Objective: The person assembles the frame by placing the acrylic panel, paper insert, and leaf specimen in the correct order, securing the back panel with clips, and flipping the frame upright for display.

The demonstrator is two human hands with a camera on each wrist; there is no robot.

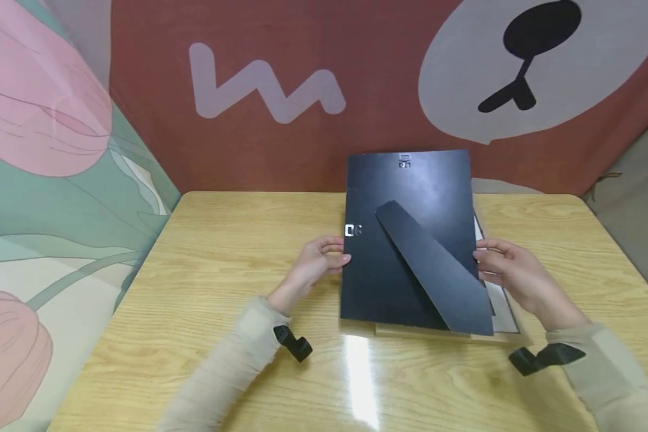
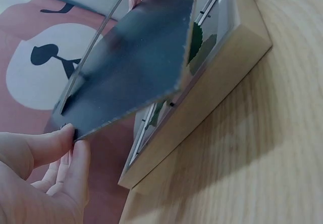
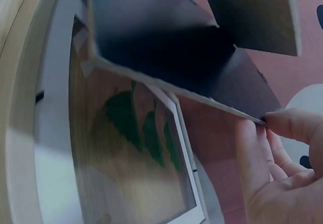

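Observation:
A black picture-frame backing board (image 1: 372, 276) is held above a wooden picture frame, its easel leg (image 1: 437, 270) standing out from the back. My left hand (image 1: 318, 258) pinches the board's left edge between thumb and fingers. At the opposite edge, my right hand (image 1: 510, 267) pinches it the same way. Below lies the light wooden frame (image 2: 222, 88), partly hidden by the board. Inside it, the right wrist view shows a white mat border (image 3: 55, 133) around a clear pane with green leaves (image 3: 123, 118).
The frame lies on a wood-grain table (image 1: 237, 252). Behind the table hangs a reddish-brown cloth (image 1: 281, 150) with a cartoon face, and a floral cloth (image 1: 48, 210) hangs at the left. Small metal hangers (image 1: 405, 161) are fixed to the board.

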